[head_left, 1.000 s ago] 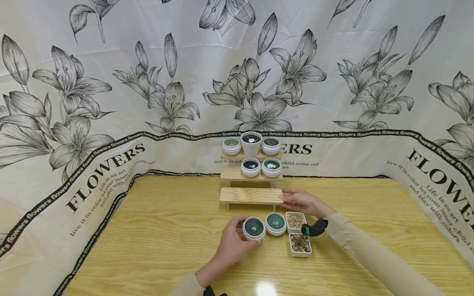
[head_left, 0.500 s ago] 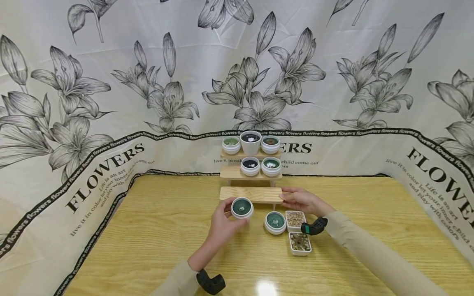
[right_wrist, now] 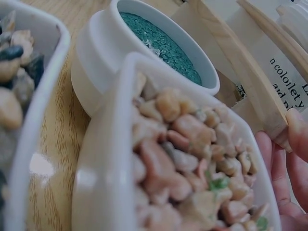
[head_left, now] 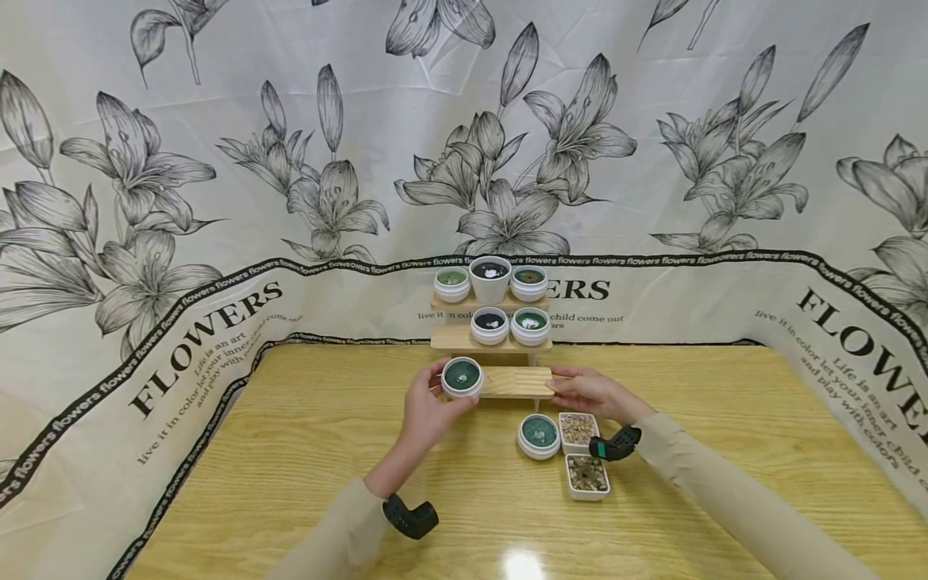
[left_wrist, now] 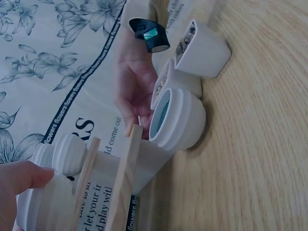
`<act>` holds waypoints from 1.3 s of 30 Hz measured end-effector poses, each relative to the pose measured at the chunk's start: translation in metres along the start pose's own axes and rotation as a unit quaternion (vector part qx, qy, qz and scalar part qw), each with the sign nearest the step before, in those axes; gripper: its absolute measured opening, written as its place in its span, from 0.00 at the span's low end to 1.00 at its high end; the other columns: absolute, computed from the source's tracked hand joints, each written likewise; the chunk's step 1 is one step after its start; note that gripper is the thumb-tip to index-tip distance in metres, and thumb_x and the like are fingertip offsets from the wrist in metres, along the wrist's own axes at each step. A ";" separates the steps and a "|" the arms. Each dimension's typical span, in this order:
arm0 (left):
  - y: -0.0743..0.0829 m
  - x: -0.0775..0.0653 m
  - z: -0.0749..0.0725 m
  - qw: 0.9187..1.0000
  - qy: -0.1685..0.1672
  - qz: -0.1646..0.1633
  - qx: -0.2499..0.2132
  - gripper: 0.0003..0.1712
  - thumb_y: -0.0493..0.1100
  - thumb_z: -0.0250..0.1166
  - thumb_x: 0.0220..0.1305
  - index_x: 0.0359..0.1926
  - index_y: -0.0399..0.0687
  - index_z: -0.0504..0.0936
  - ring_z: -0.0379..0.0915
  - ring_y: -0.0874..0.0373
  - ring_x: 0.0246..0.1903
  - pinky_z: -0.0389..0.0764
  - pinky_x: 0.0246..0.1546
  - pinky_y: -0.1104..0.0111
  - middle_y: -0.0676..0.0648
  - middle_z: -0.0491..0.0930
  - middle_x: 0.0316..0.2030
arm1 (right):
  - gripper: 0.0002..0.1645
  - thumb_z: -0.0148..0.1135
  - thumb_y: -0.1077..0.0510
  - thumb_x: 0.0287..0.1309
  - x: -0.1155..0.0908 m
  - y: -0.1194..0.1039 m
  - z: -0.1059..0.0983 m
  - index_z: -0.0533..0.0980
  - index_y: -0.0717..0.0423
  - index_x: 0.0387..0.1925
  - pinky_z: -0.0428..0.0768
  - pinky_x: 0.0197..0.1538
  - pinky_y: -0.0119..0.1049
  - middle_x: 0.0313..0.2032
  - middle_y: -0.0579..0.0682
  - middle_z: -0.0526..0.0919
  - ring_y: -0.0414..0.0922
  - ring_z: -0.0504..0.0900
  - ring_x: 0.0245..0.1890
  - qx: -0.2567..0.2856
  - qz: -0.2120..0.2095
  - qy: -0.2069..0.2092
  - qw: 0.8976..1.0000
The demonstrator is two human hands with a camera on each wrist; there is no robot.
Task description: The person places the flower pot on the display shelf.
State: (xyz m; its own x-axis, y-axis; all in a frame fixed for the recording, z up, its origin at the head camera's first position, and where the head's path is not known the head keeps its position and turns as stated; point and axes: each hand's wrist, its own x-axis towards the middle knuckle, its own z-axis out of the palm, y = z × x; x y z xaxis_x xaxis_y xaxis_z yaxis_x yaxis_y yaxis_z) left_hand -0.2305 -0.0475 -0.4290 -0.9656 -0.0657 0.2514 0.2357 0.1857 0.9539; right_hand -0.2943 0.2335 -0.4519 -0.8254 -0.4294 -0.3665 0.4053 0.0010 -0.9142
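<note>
My left hand point(head_left: 426, 407) grips a round white pot point(head_left: 462, 378) with a dark green filling. In the head view the pot overlaps the left part of the bottom shelf point(head_left: 518, 382) of a three-tier wooden stand. The left thumb point(left_wrist: 31, 177) lies against the pot's side in the left wrist view. My right hand point(head_left: 590, 395) pinches the right end of that bottom shelf between thumb and fingers. Just in front of the stand, a second round pot point(head_left: 539, 435) with teal filling sits on the table, beside a square pot point(head_left: 578, 431) of pale pebbles.
A second square pot point(head_left: 587, 477) with mixed pebbles stands nearer on the table point(head_left: 304, 451). The middle shelf point(head_left: 451, 338) bears two round pots; the top shelf point(head_left: 464, 304) bears a taller cup point(head_left: 490, 282) between two round pots. Floral cloth point(head_left: 341, 209) hangs behind.
My left hand has carried the round green-filled pot from beside the teal one, leftward and away from me, to the bottom shelf's left part. The right hand keeps its hold on the shelf end.
</note>
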 end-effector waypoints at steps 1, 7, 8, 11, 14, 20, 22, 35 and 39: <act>0.000 0.002 0.001 1.000 0.005 0.000 -0.003 0.38 0.31 0.76 0.39 0.55 0.30 0.73 0.73 0.46 0.49 0.78 0.55 0.57 0.35 0.76 0.51 | 0.41 0.47 0.67 0.69 0.000 0.000 0.000 0.36 0.70 0.72 0.82 0.46 0.25 0.36 0.42 0.79 0.32 0.81 0.35 0.000 0.000 -0.001 1.000; 0.002 0.014 0.003 1.000 0.026 -0.008 -0.010 0.38 0.30 0.76 0.38 0.56 0.31 0.73 0.74 0.46 0.50 0.78 0.56 0.59 0.36 0.77 0.51 | 0.41 0.47 0.66 0.69 -0.002 0.000 -0.002 0.37 0.71 0.72 0.81 0.48 0.25 0.38 0.43 0.78 0.33 0.81 0.37 -0.006 -0.015 -0.007 1.000; 0.002 0.016 0.004 0.999 0.028 -0.009 -0.013 0.39 0.30 0.76 0.39 0.56 0.31 0.72 0.74 0.46 0.50 0.78 0.56 0.59 0.36 0.76 0.52 | 0.41 0.47 0.66 0.69 -0.002 0.000 -0.003 0.37 0.71 0.72 0.81 0.48 0.25 0.38 0.43 0.78 0.33 0.81 0.37 -0.008 -0.019 -0.007 1.000; 0.001 0.023 0.005 0.999 0.031 -0.016 -0.017 0.39 0.31 0.75 0.40 0.58 0.32 0.71 0.74 0.46 0.51 0.77 0.57 0.58 0.36 0.76 0.52 | 0.40 0.46 0.67 0.69 -0.002 0.001 -0.003 0.38 0.72 0.72 0.81 0.49 0.26 0.39 0.44 0.78 0.33 0.81 0.38 -0.013 -0.028 -0.008 0.999; 0.002 0.028 0.005 0.999 0.038 -0.020 -0.022 0.39 0.31 0.75 0.41 0.58 0.32 0.71 0.74 0.45 0.51 0.77 0.57 0.58 0.35 0.76 0.52 | 0.39 0.46 0.67 0.69 0.000 0.001 -0.003 0.39 0.73 0.72 0.81 0.49 0.26 0.40 0.45 0.78 0.33 0.81 0.38 -0.016 -0.028 -0.005 0.999; 0.001 0.036 0.003 0.998 0.053 -0.001 -0.021 0.38 0.29 0.74 0.41 0.57 0.30 0.71 0.74 0.45 0.50 0.78 0.57 0.58 0.35 0.75 0.53 | 0.41 0.48 0.67 0.68 0.001 0.001 -0.003 0.39 0.72 0.72 0.81 0.50 0.27 0.40 0.44 0.78 0.33 0.81 0.38 -0.029 -0.025 0.004 0.999; 0.001 0.038 0.002 0.998 0.055 0.003 -0.018 0.38 0.29 0.74 0.41 0.57 0.30 0.71 0.74 0.45 0.50 0.77 0.57 0.58 0.35 0.75 0.53 | 0.41 0.48 0.67 0.68 0.002 0.001 -0.002 0.39 0.71 0.72 0.81 0.50 0.26 0.40 0.43 0.78 0.33 0.81 0.38 -0.028 -0.023 0.008 0.999; 0.001 0.051 0.000 0.997 0.073 0.024 -0.003 0.37 0.32 0.75 0.42 0.57 0.32 0.73 0.73 0.46 0.49 0.78 0.55 0.57 0.36 0.76 0.52 | 0.40 0.47 0.67 0.68 0.000 0.002 -0.001 0.39 0.71 0.72 0.81 0.49 0.26 0.40 0.45 0.78 0.33 0.81 0.37 -0.007 -0.019 0.003 1.000; -0.001 0.055 0.002 0.997 0.076 0.024 0.001 0.37 0.33 0.76 0.42 0.57 0.34 0.74 0.73 0.48 0.49 0.78 0.54 0.58 0.38 0.76 0.52 | 0.40 0.47 0.68 0.68 -0.001 0.004 -0.001 0.39 0.72 0.72 0.81 0.47 0.25 0.38 0.44 0.78 0.34 0.81 0.37 -0.001 -0.018 0.002 1.000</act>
State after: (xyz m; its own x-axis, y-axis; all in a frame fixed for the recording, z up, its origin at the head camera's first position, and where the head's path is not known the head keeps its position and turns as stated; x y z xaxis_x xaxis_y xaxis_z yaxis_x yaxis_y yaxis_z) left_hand -0.2838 -0.0499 -0.4169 -0.9257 -0.2045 0.3181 0.2800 0.1946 0.9400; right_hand -0.2928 0.2347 -0.4552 -0.8412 -0.4252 -0.3340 0.3745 -0.0126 -0.9271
